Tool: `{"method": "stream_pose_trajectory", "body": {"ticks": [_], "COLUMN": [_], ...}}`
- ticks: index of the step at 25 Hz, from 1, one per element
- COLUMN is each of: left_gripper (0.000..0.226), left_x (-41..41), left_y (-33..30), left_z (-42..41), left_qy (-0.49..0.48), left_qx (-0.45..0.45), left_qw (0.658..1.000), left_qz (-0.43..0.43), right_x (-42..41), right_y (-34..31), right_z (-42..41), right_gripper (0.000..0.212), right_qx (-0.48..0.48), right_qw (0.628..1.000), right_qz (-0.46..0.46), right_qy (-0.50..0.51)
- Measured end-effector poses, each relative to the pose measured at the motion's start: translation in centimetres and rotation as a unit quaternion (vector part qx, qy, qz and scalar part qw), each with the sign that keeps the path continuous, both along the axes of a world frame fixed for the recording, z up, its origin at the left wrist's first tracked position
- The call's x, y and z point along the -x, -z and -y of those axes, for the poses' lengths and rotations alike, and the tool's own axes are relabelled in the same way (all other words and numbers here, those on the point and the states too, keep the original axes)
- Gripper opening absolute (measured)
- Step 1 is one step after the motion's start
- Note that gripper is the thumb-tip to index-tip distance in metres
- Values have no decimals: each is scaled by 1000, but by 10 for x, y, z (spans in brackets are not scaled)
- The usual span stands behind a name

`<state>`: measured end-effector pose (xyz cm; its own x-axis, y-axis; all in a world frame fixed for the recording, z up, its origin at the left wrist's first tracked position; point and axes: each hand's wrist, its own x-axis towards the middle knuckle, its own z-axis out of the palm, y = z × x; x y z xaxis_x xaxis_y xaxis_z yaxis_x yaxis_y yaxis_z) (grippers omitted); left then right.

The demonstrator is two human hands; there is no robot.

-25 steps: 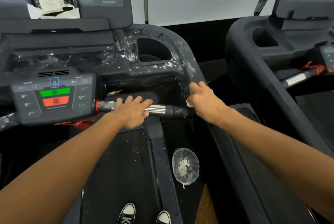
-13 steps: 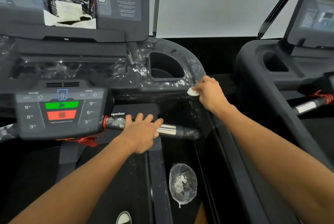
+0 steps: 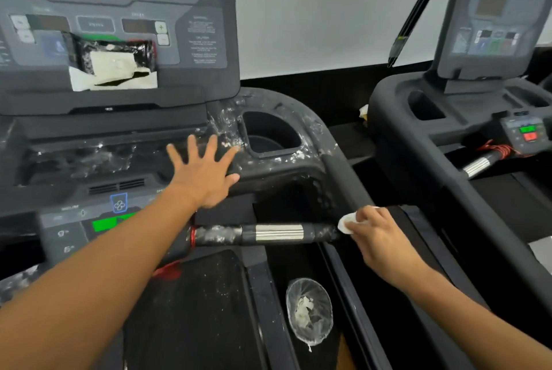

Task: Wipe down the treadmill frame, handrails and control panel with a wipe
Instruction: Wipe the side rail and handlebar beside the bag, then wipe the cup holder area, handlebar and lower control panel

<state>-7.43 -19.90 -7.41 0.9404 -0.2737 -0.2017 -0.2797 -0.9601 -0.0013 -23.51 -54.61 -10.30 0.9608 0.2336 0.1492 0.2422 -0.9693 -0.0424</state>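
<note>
Treadmill frame (image 3: 301, 127): matt dark plastic, smeared with white residue. Handrail (image 3: 268, 233): matt black grip with a bright, finely ribbed metal band. Control panel (image 3: 113, 25): smooth grey plastic, slight sheen. Wipe (image 3: 346, 221): soft white cloth or paper, crumpled. Wipe packet (image 3: 112, 55): glossy black film, possibly plastic.

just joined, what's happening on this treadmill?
A person is wiping down a dirty treadmill. The right hand pinches a white wipe against the right end of the grip bar. The left hand is spread flat on the console tray. White residue shows on the tray, the cup holder rim and the bar. A wipes packet leans on the control panel.
</note>
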Motion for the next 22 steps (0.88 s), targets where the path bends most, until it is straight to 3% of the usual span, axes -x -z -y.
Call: {"method": "stream_pose_trajectory", "body": {"ticks": [10, 16, 19, 22], "left_gripper": [60, 85, 88, 88], "left_x": [-13, -46, -51, -51], "left_y": [12, 1, 0, -1], "left_z": [0, 16, 16, 14], "left_qy": [33, 22, 6, 6], "left_qx": [20, 103, 102, 92], "left_qw": [998, 991, 988, 988], "left_qz": [-42, -85, -112, -123], "right_x": [-167, -302, -308, -242], "right_y": [-3, 4, -1, -15], "right_z": [-20, -33, -36, -26], "right_gripper": [14, 15, 19, 19], "right_qx": [-163, -183, -166, -139], "right_qw": [985, 983, 986, 987], "right_qz": [16, -10, 8, -12], "right_qy": [62, 19, -21, -79]}}
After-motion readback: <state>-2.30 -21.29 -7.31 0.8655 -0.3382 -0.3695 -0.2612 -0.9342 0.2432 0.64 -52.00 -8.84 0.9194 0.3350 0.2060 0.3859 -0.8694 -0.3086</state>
